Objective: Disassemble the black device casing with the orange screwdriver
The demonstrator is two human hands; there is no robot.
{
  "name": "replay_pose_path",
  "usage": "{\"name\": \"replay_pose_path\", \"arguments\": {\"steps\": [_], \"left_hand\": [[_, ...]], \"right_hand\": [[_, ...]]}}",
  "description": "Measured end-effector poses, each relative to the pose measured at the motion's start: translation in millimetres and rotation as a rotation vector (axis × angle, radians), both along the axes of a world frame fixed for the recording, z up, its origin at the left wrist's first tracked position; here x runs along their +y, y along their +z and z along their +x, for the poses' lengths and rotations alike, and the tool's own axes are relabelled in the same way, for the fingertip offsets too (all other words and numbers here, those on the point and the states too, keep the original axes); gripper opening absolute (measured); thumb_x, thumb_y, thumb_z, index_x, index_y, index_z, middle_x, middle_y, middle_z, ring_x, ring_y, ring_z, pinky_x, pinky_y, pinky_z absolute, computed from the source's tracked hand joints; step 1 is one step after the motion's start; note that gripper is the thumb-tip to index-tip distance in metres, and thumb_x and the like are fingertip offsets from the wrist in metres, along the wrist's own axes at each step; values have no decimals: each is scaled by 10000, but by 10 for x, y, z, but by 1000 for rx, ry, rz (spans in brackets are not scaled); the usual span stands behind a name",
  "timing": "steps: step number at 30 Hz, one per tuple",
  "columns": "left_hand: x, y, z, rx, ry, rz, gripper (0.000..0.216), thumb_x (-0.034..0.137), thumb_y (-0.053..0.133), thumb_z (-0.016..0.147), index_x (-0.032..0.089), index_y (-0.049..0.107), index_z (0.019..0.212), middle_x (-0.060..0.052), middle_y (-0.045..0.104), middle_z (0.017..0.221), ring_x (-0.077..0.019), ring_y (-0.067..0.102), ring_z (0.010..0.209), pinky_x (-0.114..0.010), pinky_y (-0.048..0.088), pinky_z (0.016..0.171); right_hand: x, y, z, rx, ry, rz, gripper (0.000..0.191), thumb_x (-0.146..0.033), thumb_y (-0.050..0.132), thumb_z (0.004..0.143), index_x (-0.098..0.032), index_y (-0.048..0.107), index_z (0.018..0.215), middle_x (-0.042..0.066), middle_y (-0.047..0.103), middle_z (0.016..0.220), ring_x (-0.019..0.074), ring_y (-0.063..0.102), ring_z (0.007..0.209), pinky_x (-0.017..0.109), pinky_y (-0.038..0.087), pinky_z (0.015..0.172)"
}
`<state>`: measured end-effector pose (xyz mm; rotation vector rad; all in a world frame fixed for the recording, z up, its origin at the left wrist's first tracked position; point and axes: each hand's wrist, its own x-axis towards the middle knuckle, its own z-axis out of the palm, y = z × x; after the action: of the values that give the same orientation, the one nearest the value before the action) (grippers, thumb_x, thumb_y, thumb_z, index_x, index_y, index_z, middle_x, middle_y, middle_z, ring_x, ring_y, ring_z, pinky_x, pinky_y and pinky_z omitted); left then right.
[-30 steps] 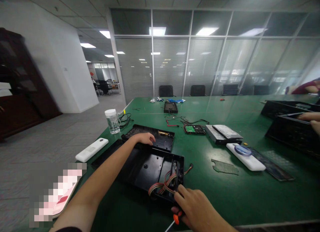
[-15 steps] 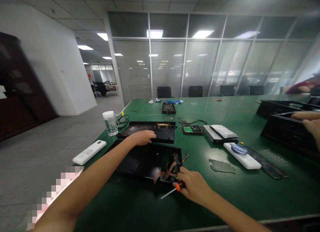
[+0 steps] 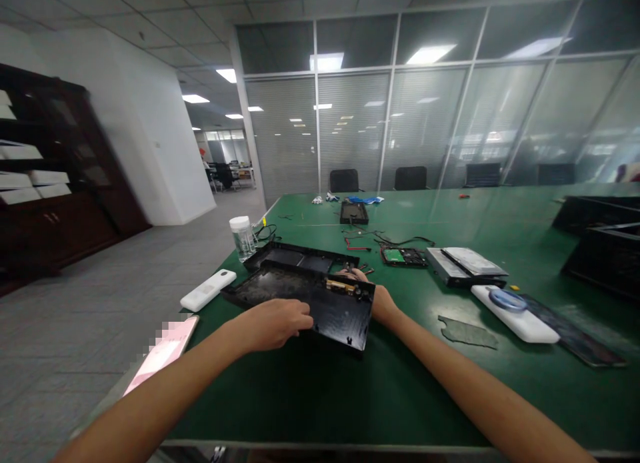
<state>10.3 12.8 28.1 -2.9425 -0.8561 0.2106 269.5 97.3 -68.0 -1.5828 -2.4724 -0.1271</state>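
Tray (image 3: pixel 310 293), black and shallow: now on the near side of casing (image 3: pixel 287 256), against the far side one second earlier; order of the pair reversed. Tilted over the near part of counter (image 3: pixel 310 396), directly in front of the casing. Left hand (image 3: pixel 285 323): moved nearer with the tray, fingers curled closed on its near edge. Right hand (image 3: pixel 382 302): shifted from the casing's near corner to behind the tray's right end, partly hidden; grip not possible to tell.

Counts: one tray, one casing. White slabs, two: left (image 3: pixel 207 290) and right (image 3: pixel 515 314), the latter under one blue round disc (image 3: pixel 507 300). Bottle (image 3: pixel 242 239), one. Silver box (image 3: pixel 467 266), one. Chairs (image 3: pixel 344 180) along the glass wall (image 3: pixel 353 130), four.

Materials: tray rectangular, raised rim, glossy interior with dusty patches, one brass-coloured strip (image 3: pixel 341 286) near the far right corner. Counter green, smooth, reflective. Bottle clear, cylindrical, white-lidded. Slabs elongated, round-ended. Sheet (image 3: pixel 467 332) thin, grey-green, irregularly notched, flat on the counter.
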Motion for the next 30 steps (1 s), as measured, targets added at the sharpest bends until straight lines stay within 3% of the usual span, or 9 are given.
{"name": "replay_pose_path", "arguments": {"steps": [2,5,10,13,16,20,25,28,30], "left_hand": [[3,-117,-58,11,9,6,86,109,522,798,189,516,829,-27,540,875,-163,521,820,-243,393,710],[52,-301,-122,16,42,7,84,110,526,795,189,527,821,-26,554,868,-162,540,811,-243,414,703],[162,-539,-147,60,99,-25,121,106,567,749,198,585,825,-32,598,874,-178,574,830,-254,444,717],[213,-519,-108,141,238,-52,117,115,577,716,188,638,784,-57,633,840,-198,594,806,-262,454,683],[311,-384,33,213,329,-159,115,216,615,685,172,674,774,-72,655,769,-210,604,736,-264,451,610],[597,-336,425,46,130,-268,311,387,604,716,198,646,959,-33,659,825,-175,595,746,-237,440,621],[987,-702,784,-101,-92,138,141,219,575,767,167,645,877,-65,608,867,-194,553,849,-286,416,758],[1115,-910,728,-180,-238,204,135,254,573,791,168,632,877,-61,565,877,-176,522,848,-286,401,780],[1149,-994,649,-251,-238,209,150,279,554,812,167,626,881,-57,544,882,-160,507,838,-272,396,774]], "right_hand": [[41,-90,193,-22,77,37,539,-182,424,836,-205,280,1355,145,243,1417,189,565,997,291,438,813],[117,-196,551,-21,174,56,514,-198,452,823,-199,333,1323,146,217,1420,189,561,994,328,432,840],[300,-259,1000,225,71,22,322,-287,419,858,-153,506,1137,130,448,1249,178,553,978,304,410,853],[391,-310,1059,491,20,-41,340,-374,331,890,-139,516,1052,75,579,959,147,586,780,275,438,748],[444,-394,996,638,35,-109,340,-431,335,879,-161,517,975,11,557,780,121,549,601,262,436,652],[437,-464,837,680,111,-125,279,-441,404,851,-192,523,890,-4,529,771,109,521,573,258,419,626],[333,-415,671,701,187,-128,233,-402,417,859,-202,529,903,14,543,823,121,516,645,256,410,630],[294,-384,625,669,203,-83,207,-376,428,860,-200,532,892,20,543,844,135,512,723,261,403,674],[282,-377,610,636,215,-79,207,-374,422,865,-198,530,884,21,538,845,138,508,747,261,398,688]]}}
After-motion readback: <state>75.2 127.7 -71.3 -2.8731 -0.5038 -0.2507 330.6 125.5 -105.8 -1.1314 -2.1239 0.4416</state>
